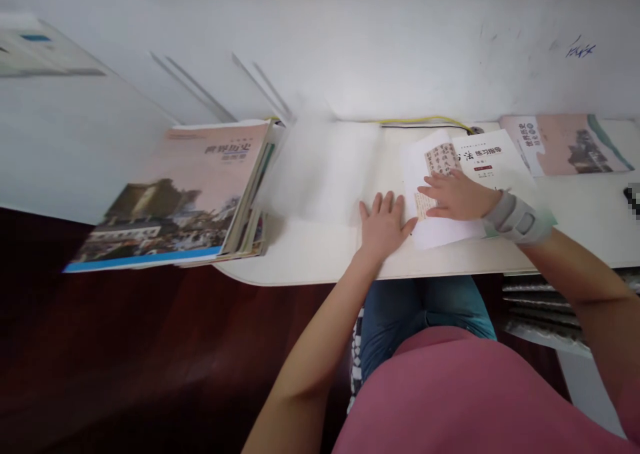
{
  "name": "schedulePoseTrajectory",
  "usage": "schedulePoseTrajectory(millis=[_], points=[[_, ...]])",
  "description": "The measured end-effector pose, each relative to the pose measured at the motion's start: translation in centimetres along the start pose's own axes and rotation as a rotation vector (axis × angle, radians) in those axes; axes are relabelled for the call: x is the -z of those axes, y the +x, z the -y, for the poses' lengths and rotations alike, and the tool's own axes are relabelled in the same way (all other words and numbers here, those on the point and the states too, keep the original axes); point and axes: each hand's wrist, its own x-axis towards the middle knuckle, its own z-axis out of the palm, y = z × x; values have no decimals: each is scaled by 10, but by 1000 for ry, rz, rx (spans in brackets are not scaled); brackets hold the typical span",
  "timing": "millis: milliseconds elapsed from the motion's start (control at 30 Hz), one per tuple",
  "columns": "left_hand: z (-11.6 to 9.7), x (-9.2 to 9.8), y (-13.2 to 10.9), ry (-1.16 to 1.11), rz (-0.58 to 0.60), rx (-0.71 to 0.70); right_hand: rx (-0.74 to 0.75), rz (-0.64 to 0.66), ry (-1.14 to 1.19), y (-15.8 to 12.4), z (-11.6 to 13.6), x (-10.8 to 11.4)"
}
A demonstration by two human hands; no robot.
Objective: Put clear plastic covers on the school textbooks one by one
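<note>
My left hand [384, 231] lies flat on the white desk with its fingers spread. Its fingertips reach the right edge of a pale, see-through sheet [320, 174], which looks blurred; whether it is paper or plastic I cannot tell. Just to the right, my right hand [461, 197] rests with fingers stretched out on a calligraphy workbook [493, 151]. The workbook's white cover carries printed Chinese characters and a strip of old script, partly hidden by the hand. White paper shows along the workbook's left side and below it. A grey band [517, 217] circles my right wrist.
A stack of books [200, 187] with a history book on top overhangs the left end of the desk [300, 261]. Another pink-covered book [583, 144] lies at the right. A yellow cable [420, 119] runs along the wall. Dark slatted items [540, 301] sit under the desk.
</note>
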Motion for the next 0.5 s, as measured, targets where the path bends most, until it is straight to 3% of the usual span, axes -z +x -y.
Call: schedulePoseTrajectory(millis=[100, 200, 267, 400, 500], points=[[2, 1, -1, -2, 17, -20, 1, -60, 27, -28, -19, -4], [5, 1, 0, -5, 33, -40, -300, -146, 21, -60, -47, -34], [7, 1, 0, -4, 33, -45, -478, -136, 28, -81, -59, -64], [7, 2, -4, 8, 54, -90, -618, -169, -15, -122, -53, -109], [4, 3, -8, 22, 83, -125, -634, -171, -26, -140, -37, -110]])
